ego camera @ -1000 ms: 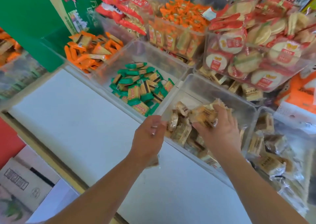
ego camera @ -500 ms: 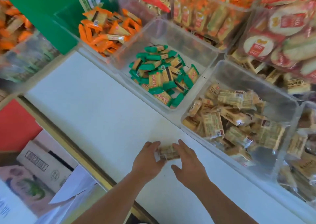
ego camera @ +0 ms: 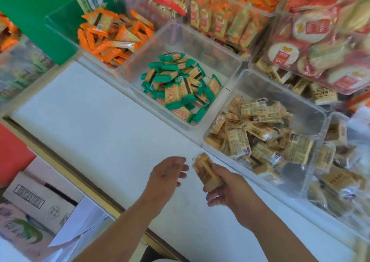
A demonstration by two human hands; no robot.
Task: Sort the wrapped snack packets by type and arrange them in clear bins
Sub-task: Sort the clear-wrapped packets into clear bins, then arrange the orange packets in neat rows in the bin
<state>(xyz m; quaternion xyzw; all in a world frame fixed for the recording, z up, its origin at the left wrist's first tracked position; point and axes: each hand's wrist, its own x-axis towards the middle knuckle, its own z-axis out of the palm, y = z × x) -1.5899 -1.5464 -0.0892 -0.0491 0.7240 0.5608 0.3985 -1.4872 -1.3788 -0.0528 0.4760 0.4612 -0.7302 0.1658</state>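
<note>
My right hand [ego camera: 230, 187] grips a tan wrapped snack packet [ego camera: 206, 169] above the white shelf top, just in front of a clear bin [ego camera: 312, 109] that holds several matching tan packets [ego camera: 258, 129]. My left hand [ego camera: 168, 173] hovers beside it, fingers loosely apart and holding nothing. To the left, another clear bin [ego camera: 180, 33] contains green-ended packets [ego camera: 180, 87]. Further left lies a pile of orange packets [ego camera: 112, 35].
The white shelf top [ego camera: 90, 113] stretches to the left of my hands. Bins of red round crackers [ego camera: 312, 47] and orange snacks [ego camera: 222, 19] stack behind. A green carton [ego camera: 26, 17] stands at the back left. Cardboard boxes [ego camera: 38, 201] sit below the shelf edge.
My right hand came out of the tan-packet bin, both hands met over a packet on the shelf, and now my right hand has lifted it while the left has let go.
</note>
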